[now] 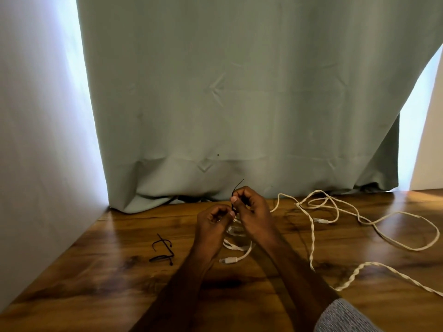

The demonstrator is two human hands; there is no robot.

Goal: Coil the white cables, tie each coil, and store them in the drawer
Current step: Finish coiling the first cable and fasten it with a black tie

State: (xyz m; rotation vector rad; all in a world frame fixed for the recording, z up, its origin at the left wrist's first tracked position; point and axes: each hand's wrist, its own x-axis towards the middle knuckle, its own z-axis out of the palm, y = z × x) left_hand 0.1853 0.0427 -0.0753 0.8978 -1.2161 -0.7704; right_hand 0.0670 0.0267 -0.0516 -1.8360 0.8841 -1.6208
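Both hands meet above the middle of the wooden tabletop (119,248). The right hand (251,212) pinches a thin black tie (236,189) between thumb and fingers, its free end sticking up toward 1 o'clock against the grey-green curtain (239,92). The left hand (213,224) has its fingers curled in close beside the tie's lower part (whether they actually grip it or the cable cannot be told). Just under the hands lies a small coil of white cable (236,246), partly hidden, with one plug end (227,260) pointing to 9 o'clock on the wood. At 9 o'clock from the hands, well apart, sit a few spare black ties (163,250). At 3 o'clock a long loose white cable (359,219) sprawls in open loops, partly twisted on itself.
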